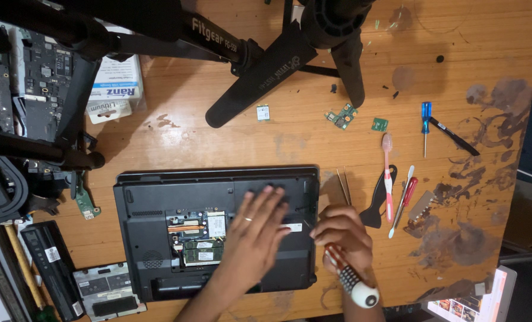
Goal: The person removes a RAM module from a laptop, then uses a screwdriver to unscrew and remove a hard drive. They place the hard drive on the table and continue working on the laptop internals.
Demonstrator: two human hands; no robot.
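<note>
Head view: black laptop upside down on wooden table, bottom cover off over the middle bay, copper heat pipe and memory modules exposed. Left hand flat on the base, fingers spread wide, palm down just right of the open bay, ring on one finger; holding nothing. Right hand at the laptop's right edge, closed around a screwdriver with red-and-white striped grip and white ball end; tip hidden under the fingers, so exact contact point cannot be told.

Edges: laptop's near edge close to the table's front edge, little room there. Removed cover plate and black battery lying at lower left, just beside the laptop corner. Tweezers just beyond the right hand, then black pry tool, pink toothbrush, red-handled driver, all tight together. Blue-handled screwdriver farther right, apart. Small green circuit boards beyond the laptop's far edge. Tripod legs overhanging the far side; bare wood between them and the laptop. Bare stained wood at far right.
</note>
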